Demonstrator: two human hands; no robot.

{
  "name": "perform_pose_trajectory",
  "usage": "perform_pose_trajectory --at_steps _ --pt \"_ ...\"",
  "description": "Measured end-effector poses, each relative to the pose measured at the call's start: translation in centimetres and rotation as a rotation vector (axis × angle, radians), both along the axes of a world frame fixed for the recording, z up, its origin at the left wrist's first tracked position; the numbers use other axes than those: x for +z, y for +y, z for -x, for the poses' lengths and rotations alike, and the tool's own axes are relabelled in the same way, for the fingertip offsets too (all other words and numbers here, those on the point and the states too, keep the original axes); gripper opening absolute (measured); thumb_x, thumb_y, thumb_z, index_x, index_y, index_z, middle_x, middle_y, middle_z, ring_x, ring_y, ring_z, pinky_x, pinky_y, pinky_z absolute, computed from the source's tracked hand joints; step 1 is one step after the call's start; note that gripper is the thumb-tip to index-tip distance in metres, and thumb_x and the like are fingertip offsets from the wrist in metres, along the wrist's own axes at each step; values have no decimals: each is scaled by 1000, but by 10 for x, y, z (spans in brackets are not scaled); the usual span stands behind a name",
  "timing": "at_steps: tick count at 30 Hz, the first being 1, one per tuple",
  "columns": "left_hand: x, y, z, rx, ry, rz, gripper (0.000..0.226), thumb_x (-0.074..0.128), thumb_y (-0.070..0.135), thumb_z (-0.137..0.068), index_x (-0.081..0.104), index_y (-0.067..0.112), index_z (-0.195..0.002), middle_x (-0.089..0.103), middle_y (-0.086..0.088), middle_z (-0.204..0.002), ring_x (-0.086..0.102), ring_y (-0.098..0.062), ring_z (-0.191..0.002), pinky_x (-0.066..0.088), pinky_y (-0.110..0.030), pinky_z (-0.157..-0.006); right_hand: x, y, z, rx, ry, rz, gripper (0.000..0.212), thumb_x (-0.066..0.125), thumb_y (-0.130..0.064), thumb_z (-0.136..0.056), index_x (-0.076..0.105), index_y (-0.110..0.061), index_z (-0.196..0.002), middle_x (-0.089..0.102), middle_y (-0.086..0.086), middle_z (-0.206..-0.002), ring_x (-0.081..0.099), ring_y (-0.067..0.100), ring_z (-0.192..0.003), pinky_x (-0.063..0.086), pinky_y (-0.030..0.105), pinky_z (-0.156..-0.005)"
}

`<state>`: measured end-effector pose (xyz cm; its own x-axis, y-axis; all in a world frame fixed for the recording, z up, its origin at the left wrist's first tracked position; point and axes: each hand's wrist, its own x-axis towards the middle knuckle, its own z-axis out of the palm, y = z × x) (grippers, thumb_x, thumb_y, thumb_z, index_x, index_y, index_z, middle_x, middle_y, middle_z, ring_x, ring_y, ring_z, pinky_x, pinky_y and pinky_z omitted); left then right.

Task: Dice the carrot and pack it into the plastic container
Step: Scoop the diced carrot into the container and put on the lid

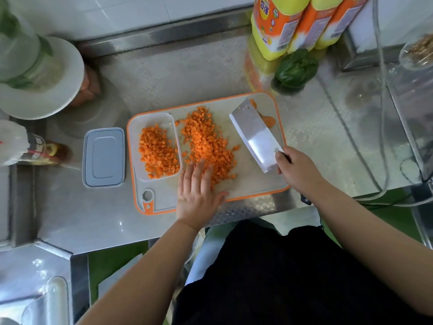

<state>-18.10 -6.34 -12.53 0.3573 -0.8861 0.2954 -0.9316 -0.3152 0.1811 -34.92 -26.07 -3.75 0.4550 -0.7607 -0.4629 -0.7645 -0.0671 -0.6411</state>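
Observation:
A pile of diced carrot (pixel 207 143) lies in the middle of the orange-rimmed cutting board (pixel 255 184). On the board's left end stands a clear plastic container (pixel 153 118) partly filled with diced carrot (pixel 157 153). My left hand (pixel 199 191) lies flat with straight fingers, its tips touching the near edge of the pile. My right hand (pixel 297 170) grips the handle of a cleaver (pixel 255 137), whose broad blade lies tilted just right of the pile. Two carrot scraps (pixel 268 119) sit at the board's far right corner.
The container's grey lid (pixel 104 157) rests on the steel counter left of the board. A white bowl (pixel 54 99) stands at far left, a bottle (pixel 39 151) below it. Yellow detergent bottles (pixel 293 24) and a green vegetable (pixel 295 69) stand behind the board. Cables (pixel 382 113) run at right.

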Motion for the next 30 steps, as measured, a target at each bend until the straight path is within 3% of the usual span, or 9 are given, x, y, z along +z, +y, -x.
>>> perform_pose_trajectory --at_steps 4,9,12,14,20,24,30 --pt "4 -11 -2 124 87 -71 97 46 75 -86 32 1 -148 37 -19 -152 28 -38 -144 22 -46 -120 -8 4 -3 -22 33 -1 29 38 -31 -99 45 -13 -76 59 16 -79 51 26 -66 39 36 -63" --pt "2 -14 5 265 165 -181 111 35 84 -83 21 -2 -152 27 -21 -157 21 -38 -147 20 -47 -121 -14 12 -6 -85 17 -12 33 36 -32 -99 44 -5 -81 57 23 -80 45 25 -60 38 38 -59" --pt "2 -21 8 327 211 -179 108 35 81 -85 20 -3 -152 26 -23 -157 21 -39 -147 18 -47 -121 -16 14 -5 -124 11 -31 31 35 -31 -100 44 -14 -75 55 17 -74 47 23 -61 48 48 -64" --pt "3 -32 8 336 253 -152 104 33 78 -87 20 -3 -151 28 -23 -156 23 -39 -146 22 -50 -120 -15 16 -6 -134 25 -44 31 35 -31 -100 44 -21 -72 55 11 -72 49 23 -62 50 48 -68" --pt "3 -60 4 344 319 -100 95 31 71 -92 25 -2 -151 28 -22 -157 24 -37 -146 19 -45 -120 -17 26 -12 -155 15 -156 37 38 -34 -101 49 -7 -78 61 10 -70 48 17 -49 48 35 -59" --pt "3 -72 7 319 356 14 76 32 54 -101 30 -6 -148 30 -24 -155 27 -38 -145 24 -49 -119 -14 40 -29 -132 4 -279 31 42 -27 -102 53 -5 -82 63 11 -68 49 9 -35 43 18 -40" --pt "5 -78 10 257 483 103 75 16 51 -103 29 -8 -148 25 -25 -157 23 -37 -147 18 -50 -120 -14 56 -52 -160 -59 -486 27 44 -22 -101 56 -2 -87 66 12 -69 62 23 -52 56 35 -58"
